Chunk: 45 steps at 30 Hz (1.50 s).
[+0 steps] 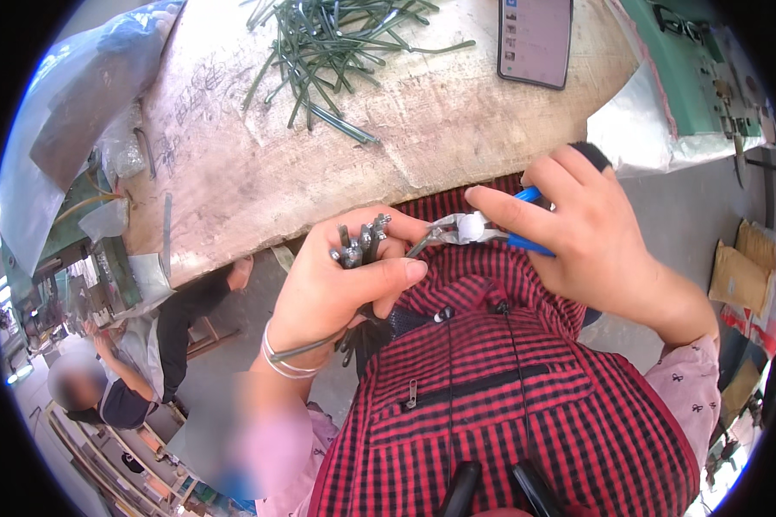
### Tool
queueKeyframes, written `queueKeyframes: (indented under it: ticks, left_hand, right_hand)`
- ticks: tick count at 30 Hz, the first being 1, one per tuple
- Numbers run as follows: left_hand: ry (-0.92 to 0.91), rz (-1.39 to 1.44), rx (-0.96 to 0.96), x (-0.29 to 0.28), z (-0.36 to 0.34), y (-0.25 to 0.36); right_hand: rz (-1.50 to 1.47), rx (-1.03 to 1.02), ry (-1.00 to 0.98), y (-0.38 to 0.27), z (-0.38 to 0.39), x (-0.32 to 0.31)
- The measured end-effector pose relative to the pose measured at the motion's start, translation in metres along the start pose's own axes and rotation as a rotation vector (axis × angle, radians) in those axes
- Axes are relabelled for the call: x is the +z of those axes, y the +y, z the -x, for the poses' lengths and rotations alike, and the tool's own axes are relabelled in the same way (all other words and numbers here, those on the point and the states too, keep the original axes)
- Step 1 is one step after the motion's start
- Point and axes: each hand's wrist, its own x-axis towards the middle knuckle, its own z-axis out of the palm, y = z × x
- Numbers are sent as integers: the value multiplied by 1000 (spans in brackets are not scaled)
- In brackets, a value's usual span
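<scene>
My left hand [336, 289] grips a bunch of dark green strips [364, 243] with silvery ends, one sticking out rightward between thumb and forefinger. My right hand [569, 224] is closed on pliers [520, 243] with blue handles; their metal jaws are at that protruding strip, just right of my left hand, with a round white piece on the pivot. I cannot tell whether the jaws touch it. Beyond my hands, a loose pile of similar green strips [328, 52] lies on the worn pale worktable [207, 189].
A phone [533, 43] lies at the table's far right. Plastic sheeting [69, 103] covers the left side. Green machinery [681, 77] stands at right. Another person [121, 388] works at lower left beside a wooden rack. Brown packages [741, 280] sit at right.
</scene>
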Motion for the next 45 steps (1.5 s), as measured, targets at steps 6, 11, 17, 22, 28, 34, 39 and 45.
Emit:
queueKeyframes:
  ticks: [6, 11, 17, 22, 28, 34, 39, 45]
  left_hand:
    - [-297, -113, -115, -11, -4, -1]
    - [-227, -293, -108, -4, -1, 6]
    - [-172, -341, -54, 0, 0, -1]
    - [-253, -72, -29, -6, 1, -19]
    - [125, 2, 280, -13, 8, -24]
    - [514, -1705, 1202, -75, -77, 3]
    - [595, -1761, 1223, -39, -120, -9]
    - [808, -1136, 1445, -37, -112, 19]
  right_hand:
    - [113, -373, 181, 27, -2, -1]
    - [155, -464, 276, 32, -9, 2]
    - [88, -385, 123, 28, -3, 0]
    - [-353, -168, 166, 19, 26, 49]
    - [-712, 248, 194, 13, 26, 46]
    - [-1545, 562, -63, 1, 37, 48]
    - [-1981, 653, -175, -13, 36, 62]
    - [-2155, 561, -264, -5, 59, 81]
